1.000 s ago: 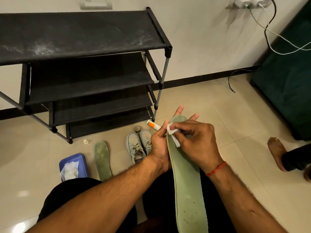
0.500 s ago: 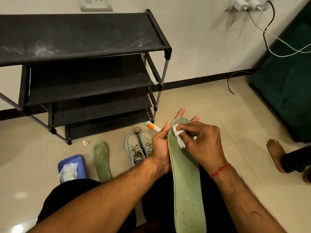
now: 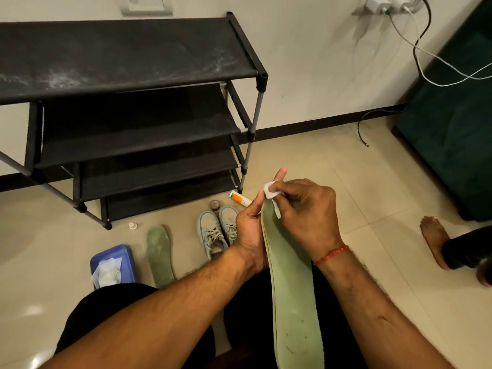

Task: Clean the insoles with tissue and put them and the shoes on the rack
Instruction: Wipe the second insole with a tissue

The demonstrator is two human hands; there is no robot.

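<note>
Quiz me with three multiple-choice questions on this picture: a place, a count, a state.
1. Where does the loose green foam insole lie? A) on the tiled floor, between the blue tissue box and the pale grey sneakers B) on a chair C) in a bucket
2. How many shelves has the black fabric shoe rack? A) two B) four C) six
3. What does the right hand hold? A) nothing B) a brush C) a white tissue, on the long green insole gripped by the left hand
Answers: A, it lies flat between them; B, four tiers show; C, fingers pinch the tissue at the toe end.
</note>
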